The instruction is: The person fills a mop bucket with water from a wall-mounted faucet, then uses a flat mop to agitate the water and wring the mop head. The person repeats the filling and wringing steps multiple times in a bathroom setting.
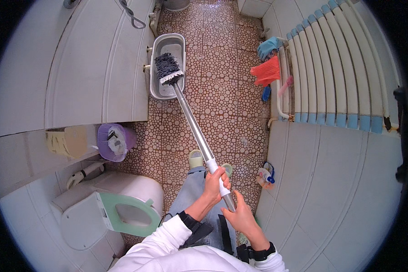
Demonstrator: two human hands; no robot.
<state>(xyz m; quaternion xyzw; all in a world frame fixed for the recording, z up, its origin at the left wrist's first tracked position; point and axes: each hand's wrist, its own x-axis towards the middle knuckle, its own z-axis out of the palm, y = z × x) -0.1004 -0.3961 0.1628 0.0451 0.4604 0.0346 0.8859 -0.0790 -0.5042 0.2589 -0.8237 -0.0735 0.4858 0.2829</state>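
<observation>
My left hand (217,183) is closed around the white grip of a flat mop's metal pole (195,127). Lower on the same pole, my right hand (238,214) has its thumb and fingers spread around the bare metal; whether it grips the pole is not plain. The pole slants up and left to the mop head with a dark grey chenille pad (166,65). That head is over or in a long grey-and-white bucket (184,61) standing on the floor by the left wall. How deep the pad sits in it I cannot tell.
At lower left stands a toilet with a green seat (136,227), beside a purple waste bin (104,157). A radiator (326,68) lines the right wall, with a red cloth (268,71) and blue gloves (268,48) on it. A bottle (267,175) is near the right wall.
</observation>
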